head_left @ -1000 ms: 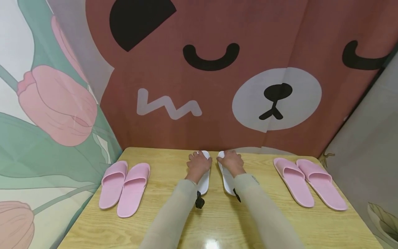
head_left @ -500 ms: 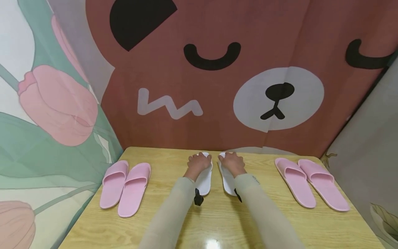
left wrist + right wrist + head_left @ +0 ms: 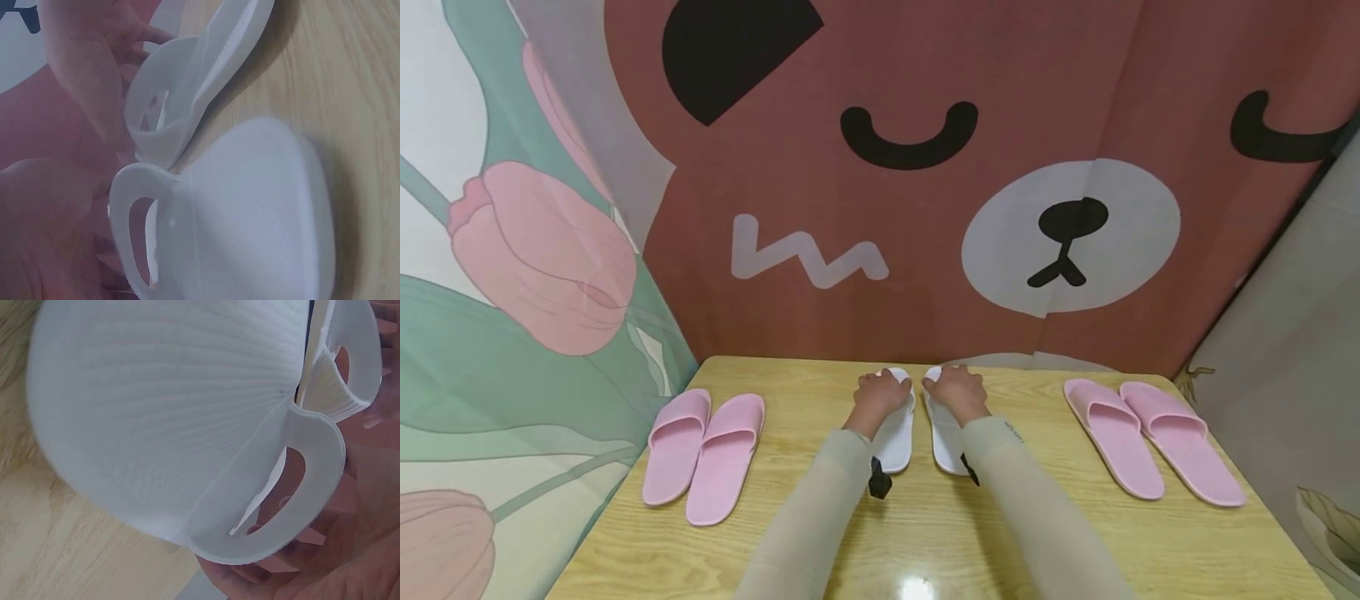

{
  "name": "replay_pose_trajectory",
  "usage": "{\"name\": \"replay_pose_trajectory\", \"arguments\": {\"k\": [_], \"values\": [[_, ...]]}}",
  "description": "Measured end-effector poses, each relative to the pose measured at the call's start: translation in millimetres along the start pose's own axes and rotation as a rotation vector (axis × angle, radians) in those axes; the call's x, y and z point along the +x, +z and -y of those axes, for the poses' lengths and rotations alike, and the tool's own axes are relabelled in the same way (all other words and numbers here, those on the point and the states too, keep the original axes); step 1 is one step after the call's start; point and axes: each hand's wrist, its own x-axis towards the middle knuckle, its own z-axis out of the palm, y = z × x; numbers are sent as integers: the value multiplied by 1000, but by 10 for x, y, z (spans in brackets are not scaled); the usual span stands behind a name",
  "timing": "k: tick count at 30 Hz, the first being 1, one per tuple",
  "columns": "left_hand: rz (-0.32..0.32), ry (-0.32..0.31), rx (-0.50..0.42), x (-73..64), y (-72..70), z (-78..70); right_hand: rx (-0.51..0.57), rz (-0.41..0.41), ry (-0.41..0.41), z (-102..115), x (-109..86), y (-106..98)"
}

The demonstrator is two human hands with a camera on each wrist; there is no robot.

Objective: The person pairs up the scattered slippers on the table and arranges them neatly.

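Two white slippers sit side by side at the table's far middle, toes away from me, a narrow gap between them. My left hand [image 3: 877, 396] grips the left white slipper [image 3: 892, 446] over its toe strap. Likewise, my right hand [image 3: 958, 390] grips the right white slipper [image 3: 946, 437] from above at the strap. Fingers curl round the strap's sides in both wrist views. The left slipper's ribbed footbed [image 3: 250, 206] fills the left wrist view, and the right one's footbed [image 3: 169, 394] fills the right wrist view. Both toe ends are partly hidden by the hands.
A pair of pink slippers [image 3: 722, 479] lies on the left of the wooden table [image 3: 820, 400]. Another pink pair [image 3: 1123, 450] lies on the right. A brown bear-print curtain [image 3: 820, 325] hangs along the far edge, with printed cloths at both sides.
Both white slippers have shifted slightly toward me, and their heel ends have turned a little closer together. Each hand keeps its grip. The pink slippers have stayed in place.
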Motion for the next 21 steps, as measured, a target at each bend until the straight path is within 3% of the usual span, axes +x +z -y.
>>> {"name": "replay_pose_trajectory", "arguments": {"k": [10, 21], "values": [[-39, 42, -3, 32, 21, 66, -45, -32, 13, 52, -20, -11], [-59, 106, 40, 40, -51, 248, -78, -47, 6, 10, 25, -53]]}}
